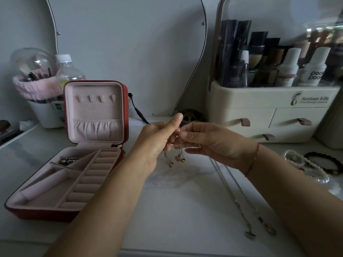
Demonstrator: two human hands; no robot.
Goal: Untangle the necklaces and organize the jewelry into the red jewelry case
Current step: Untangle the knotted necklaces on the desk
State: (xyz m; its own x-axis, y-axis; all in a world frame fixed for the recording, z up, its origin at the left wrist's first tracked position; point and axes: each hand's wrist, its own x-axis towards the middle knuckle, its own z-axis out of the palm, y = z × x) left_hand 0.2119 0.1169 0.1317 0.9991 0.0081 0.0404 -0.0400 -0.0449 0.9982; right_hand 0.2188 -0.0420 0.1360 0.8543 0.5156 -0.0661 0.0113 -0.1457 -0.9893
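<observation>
Two arms of one person, viewed from above, fill the lower centre and lower right of the frame. The left hand [156, 143] and left forearm [104, 197], at lower centre, are bare, with no sleeve in view up to the frame's bottom edge. The right hand [213, 143] and right forearm [289, 186], at centre right, are likewise bare. The right wrist wears a thin bracelet [253, 160], a reddish-brown cord that crosses the wrist as a narrow slanted line; its fastening is too small to make out. The fingernails near the frame's centre show a pale gloss.
</observation>
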